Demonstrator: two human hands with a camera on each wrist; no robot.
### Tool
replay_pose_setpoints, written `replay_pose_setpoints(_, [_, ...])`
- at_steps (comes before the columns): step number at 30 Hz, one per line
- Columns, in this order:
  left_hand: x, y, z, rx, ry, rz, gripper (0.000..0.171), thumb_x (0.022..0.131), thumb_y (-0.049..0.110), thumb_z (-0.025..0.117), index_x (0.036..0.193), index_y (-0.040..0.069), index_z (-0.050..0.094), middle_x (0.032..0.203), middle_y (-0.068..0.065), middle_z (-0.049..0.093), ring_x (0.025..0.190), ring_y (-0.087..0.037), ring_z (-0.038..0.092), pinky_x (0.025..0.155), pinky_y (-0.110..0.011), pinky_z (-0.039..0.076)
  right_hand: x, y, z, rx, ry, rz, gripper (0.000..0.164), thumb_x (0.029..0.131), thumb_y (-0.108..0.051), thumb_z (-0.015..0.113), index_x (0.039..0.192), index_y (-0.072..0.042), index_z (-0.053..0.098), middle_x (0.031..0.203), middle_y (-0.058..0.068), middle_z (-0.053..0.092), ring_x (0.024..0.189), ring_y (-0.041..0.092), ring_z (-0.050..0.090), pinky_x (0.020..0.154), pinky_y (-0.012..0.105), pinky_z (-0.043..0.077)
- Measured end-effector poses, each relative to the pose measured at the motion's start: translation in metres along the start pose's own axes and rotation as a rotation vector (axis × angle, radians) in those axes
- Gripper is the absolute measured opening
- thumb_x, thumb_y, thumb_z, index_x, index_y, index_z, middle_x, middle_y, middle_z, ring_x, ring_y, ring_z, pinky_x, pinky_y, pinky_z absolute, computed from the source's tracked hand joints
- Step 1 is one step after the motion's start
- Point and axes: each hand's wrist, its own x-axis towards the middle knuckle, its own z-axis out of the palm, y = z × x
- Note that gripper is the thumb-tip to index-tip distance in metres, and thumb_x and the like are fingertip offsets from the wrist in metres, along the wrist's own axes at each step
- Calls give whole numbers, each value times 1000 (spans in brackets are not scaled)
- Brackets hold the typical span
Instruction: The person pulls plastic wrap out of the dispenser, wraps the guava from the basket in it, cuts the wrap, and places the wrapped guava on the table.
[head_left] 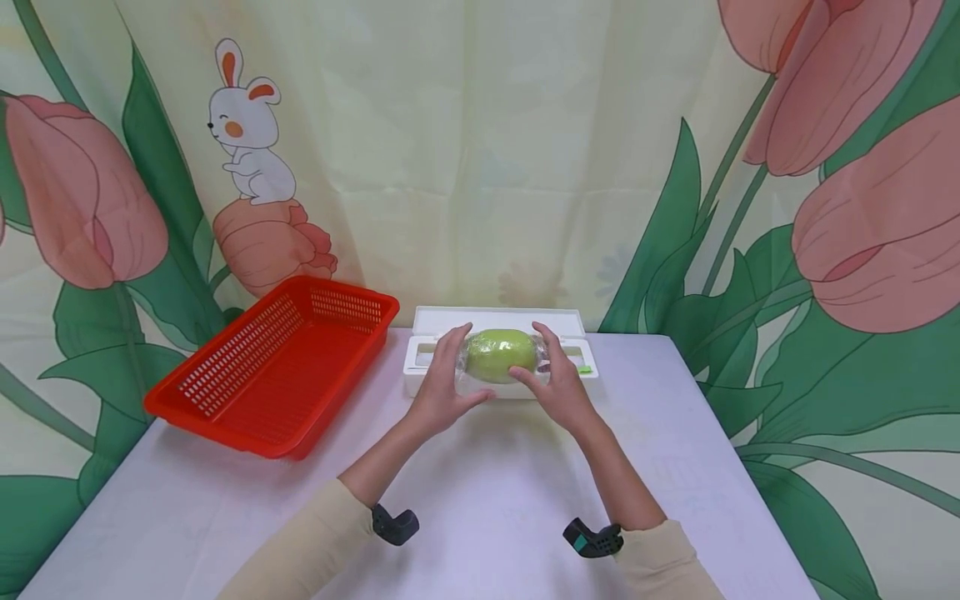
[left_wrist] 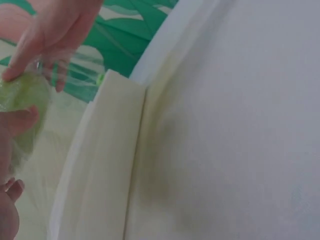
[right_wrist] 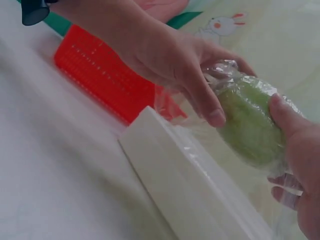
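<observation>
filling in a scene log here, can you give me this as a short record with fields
item: green fruit, in clear film
support: held up off the table by both hands
left hand: at the fruit's left end
right hand: at its right end, thumb on the wrapped fruit
white box: behind the hands in the head view, lid raised
red basket: on the table, left of the box

The left forearm [head_left: 381, 460] and right forearm [head_left: 618, 475] reach forward from beige sleeves [head_left: 303, 542], slanting inward. The left hand [head_left: 442, 385] and right hand [head_left: 562, 385] face each other, both gripping, fingers pointing forward, each thumb [head_left: 480, 397] angled inward.
</observation>
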Motion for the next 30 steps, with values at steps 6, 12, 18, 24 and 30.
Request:
replay_pose_setpoints(6, [1,-2,5,28,12,-13,86,72,12,85,143,18,37,136,-10,45,126,-26,50,104,-44,47,2,0,3,14,-26,35,82,86,-40,71,151,-24,24,139,16,51,110,31,58,87,46,54])
replay_pose_setpoints(12, [4,-4,2,-22,-4,-43,82,73,14,84,142,17,40,134,-11,47,124,-28,51,104,-45,47,0,5,8,-7,-17,-30,96,75,-28,83,152,-22,26,151,10,40,132,31,46,99,50,50])
replay_pose_setpoints(18, [10,-9,0,-58,-54,-104,80,74,19,84,142,17,43,135,-12,50,123,-28,52,101,-45,49,2,14,16,-94,42,-82,108,69,-24,88,154,-24,20,159,5,27,146,27,29,112,50,36])
replay_pose_setpoints(24, [15,-12,-3,-104,-103,-186,79,77,24,82,145,19,42,135,-11,52,119,-28,53,96,-44,53,5,23,21,-72,83,-133,97,70,-19,86,150,-20,31,154,8,36,142,27,36,101,47,49])
replay_pose_setpoints(30, [15,-15,-2,-116,-134,-231,83,79,29,80,149,25,36,146,-7,48,128,-28,51,101,-46,50,6,25,21,-70,100,-117,87,71,-20,85,146,-15,41,146,10,47,134,29,46,92,44,55])
